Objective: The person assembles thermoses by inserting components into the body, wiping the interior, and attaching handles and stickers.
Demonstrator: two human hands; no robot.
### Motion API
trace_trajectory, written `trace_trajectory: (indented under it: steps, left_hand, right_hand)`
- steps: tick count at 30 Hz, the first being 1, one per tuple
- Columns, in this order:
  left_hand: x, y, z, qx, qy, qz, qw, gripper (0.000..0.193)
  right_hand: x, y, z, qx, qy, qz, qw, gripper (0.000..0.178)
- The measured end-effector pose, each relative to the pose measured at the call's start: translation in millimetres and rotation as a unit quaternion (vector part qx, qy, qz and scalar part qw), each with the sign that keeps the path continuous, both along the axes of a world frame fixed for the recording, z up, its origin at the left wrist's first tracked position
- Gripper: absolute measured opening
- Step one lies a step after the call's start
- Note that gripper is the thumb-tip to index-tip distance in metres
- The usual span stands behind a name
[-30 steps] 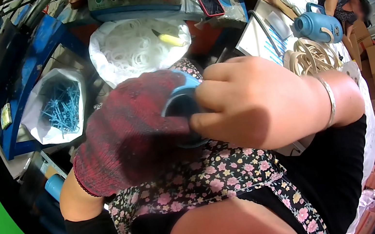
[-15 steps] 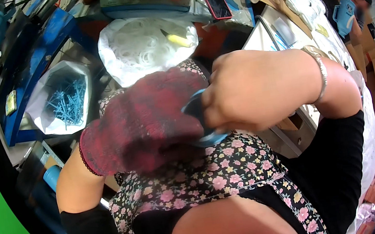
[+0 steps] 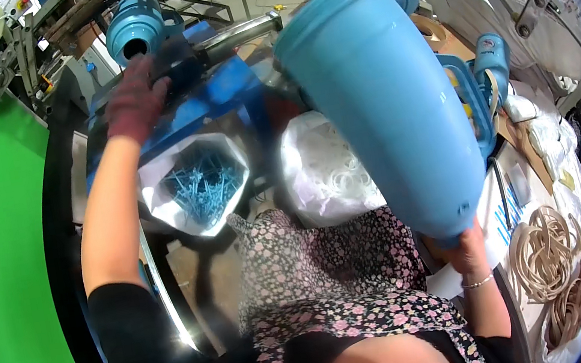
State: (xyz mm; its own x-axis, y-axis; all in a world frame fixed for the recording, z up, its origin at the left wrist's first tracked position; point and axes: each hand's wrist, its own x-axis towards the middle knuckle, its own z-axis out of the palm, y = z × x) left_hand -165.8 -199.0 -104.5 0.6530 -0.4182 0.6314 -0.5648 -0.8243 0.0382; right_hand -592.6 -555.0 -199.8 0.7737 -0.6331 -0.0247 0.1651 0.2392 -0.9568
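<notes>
My right hand (image 3: 471,253) grips the lower end of a large blue plastic jug (image 3: 389,105), tilted with its ridged wide end up and to the left. A side handle shows on its right; part of my fingers is hidden behind the jug. Out at the far left, my left hand (image 3: 137,103), in a dark red glove, is held with fingers apart over a blue metal machine (image 3: 230,85). Just beyond its fingertips lies another blue jug (image 3: 133,30) with a dark round opening. Whether they touch I cannot tell.
A white bag of blue plastic sticks (image 3: 202,191) stands before me, beside a white bag of clear rings (image 3: 326,168). On the right are coiled beige strips (image 3: 545,255) and a smaller blue jug (image 3: 490,59). A green panel (image 3: 16,225) curves along the left.
My hands were together over my lap on a small blue and dark piece. Now they are apart: the left reaches far left, the right holds up the large jug. The view has shifted left.
</notes>
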Motion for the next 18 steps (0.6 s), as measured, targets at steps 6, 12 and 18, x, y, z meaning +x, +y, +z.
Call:
trace_trajectory:
  steps: [6, 12, 18]
  left_hand:
    - [37, 16, 4, 0.087, 0.025, 0.161, 0.983, 0.046]
    - [-149, 145, 9, -0.161, -0.157, 0.0, 0.974, 0.025]
    - [-257, 282, -63, -0.083, -0.229, 0.335, 0.91, 0.024]
  right_hand:
    - [97, 18, 12, 0.101, -0.018, 0.201, 0.974, 0.06]
    - [207, 1, 55, 0.024, 0.09, 0.183, 0.979, 0.057]
    - [346, 219, 107, 0.218, 0.012, 0.347, 0.912, 0.06]
